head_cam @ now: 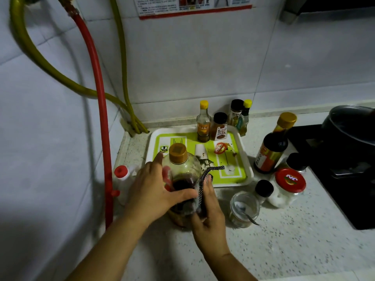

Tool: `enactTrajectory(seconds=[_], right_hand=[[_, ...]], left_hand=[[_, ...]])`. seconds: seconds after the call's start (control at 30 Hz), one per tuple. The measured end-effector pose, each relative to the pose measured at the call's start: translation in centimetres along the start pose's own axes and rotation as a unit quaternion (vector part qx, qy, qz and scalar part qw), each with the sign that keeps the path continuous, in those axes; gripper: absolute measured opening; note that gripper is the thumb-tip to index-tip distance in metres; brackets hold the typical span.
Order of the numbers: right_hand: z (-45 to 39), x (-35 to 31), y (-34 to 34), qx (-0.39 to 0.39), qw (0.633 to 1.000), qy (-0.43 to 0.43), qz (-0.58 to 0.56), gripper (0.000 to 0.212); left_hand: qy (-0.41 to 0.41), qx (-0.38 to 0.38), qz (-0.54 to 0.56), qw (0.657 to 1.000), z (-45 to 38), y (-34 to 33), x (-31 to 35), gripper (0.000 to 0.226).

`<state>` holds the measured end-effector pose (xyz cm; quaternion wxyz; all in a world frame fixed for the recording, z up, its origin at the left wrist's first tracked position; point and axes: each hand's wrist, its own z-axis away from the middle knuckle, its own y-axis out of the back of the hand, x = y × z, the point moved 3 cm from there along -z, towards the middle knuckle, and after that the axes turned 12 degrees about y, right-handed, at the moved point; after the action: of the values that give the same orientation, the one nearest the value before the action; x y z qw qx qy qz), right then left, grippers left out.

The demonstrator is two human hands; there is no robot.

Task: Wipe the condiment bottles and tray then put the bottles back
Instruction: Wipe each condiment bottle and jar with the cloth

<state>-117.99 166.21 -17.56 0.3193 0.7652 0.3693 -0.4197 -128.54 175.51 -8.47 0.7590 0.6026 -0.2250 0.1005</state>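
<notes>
A large clear bottle (180, 165) with a tan cap and dark liquid stands on the counter in front of the tray. My left hand (154, 191) grips its body from the left. My right hand (209, 211) presses a dark mesh cloth (205, 179) against the bottle's right side. The green and white tray (241, 157) lies behind, with stains on it. Two small bottles stand at its far edge: a yellow-capped one (203, 122) and a black-capped spice jar (219, 126).
Right of the tray stand a dark soy bottle (272, 147), a red-lidded jar (288, 185), black-capped shakers (263, 189) and an open glass jar with a spoon (243, 207). A stove with a pot (349, 130) fills the right. A red-capped white bottle (121, 173) and hoses (101, 110) are on the left.
</notes>
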Motion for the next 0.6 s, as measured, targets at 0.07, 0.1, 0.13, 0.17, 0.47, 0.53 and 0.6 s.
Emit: enactTrajectory(seconds=[0.07, 0.1, 0.13, 0.17, 0.47, 0.53, 0.6], right_hand=[[-0.3, 0.5, 0.2, -0.045, 0.999, -0.014, -0.006, 0.080], [-0.6, 0.7, 0.2, -0.064, 0.998, -0.025, -0.009, 0.085], [-1.1, 0.7, 0.1, -0.075, 0.996, -0.038, -0.016, 0.089], [-1.5, 0.7, 0.1, -0.072, 0.996, -0.052, -0.028, 0.091], [-1.5, 1.0, 1.3, 0.100, 0.994, -0.042, -0.003, 0.069], [-1.4, 1.2, 1.7, 0.115, 0.993, -0.037, -0.008, 0.070], [-1.5, 1.3, 2.3, 0.105, 0.994, -0.029, -0.007, 0.067]], left_hand=[[0.002, -0.114, 0.046, 0.992, -1.2, 1.6, -0.8, 0.127], [-0.004, -0.154, 0.069, 0.986, -1.6, 2.5, -1.0, 0.123], [-0.017, -0.173, 0.076, 0.982, -1.9, 3.1, -1.1, 0.119], [-0.031, -0.175, 0.067, 0.982, -2.0, 3.4, -1.0, 0.114], [0.002, -0.007, 0.112, 0.994, -0.1, -0.7, 0.5, 0.111], [-0.006, -0.041, 0.124, 0.991, -0.4, -0.5, 0.2, 0.110], [-0.022, -0.066, 0.111, 0.991, -1.2, 0.2, -0.5, 0.100]])
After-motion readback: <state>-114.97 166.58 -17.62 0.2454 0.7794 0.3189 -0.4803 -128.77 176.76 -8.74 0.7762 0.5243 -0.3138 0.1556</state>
